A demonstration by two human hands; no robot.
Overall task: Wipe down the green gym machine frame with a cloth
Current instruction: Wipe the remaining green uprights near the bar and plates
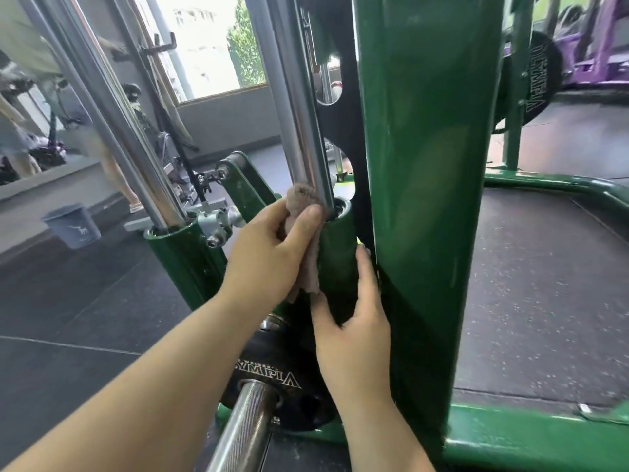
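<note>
The green machine frame point(422, 165) fills the middle as a wide upright post. Left of it stands a short green tube point(335, 253) with a chrome guide rod point(299, 107) rising out of its top. My left hand point(269, 253) grips a brown cloth point(299, 199) and presses it against the left side of that tube, near the rod's base. My right hand point(354, 318) wraps around the tube's lower part, fingers reaching up its right side beside the big post.
A second green tube point(180, 257) with chrome rods stands to the left. A black weight plate point(272, 379) on a steel bar point(245, 427) lies below my hands. A grey bucket point(73, 226) sits on the dark rubber floor at left. Green base rails point(537, 437) run along the right.
</note>
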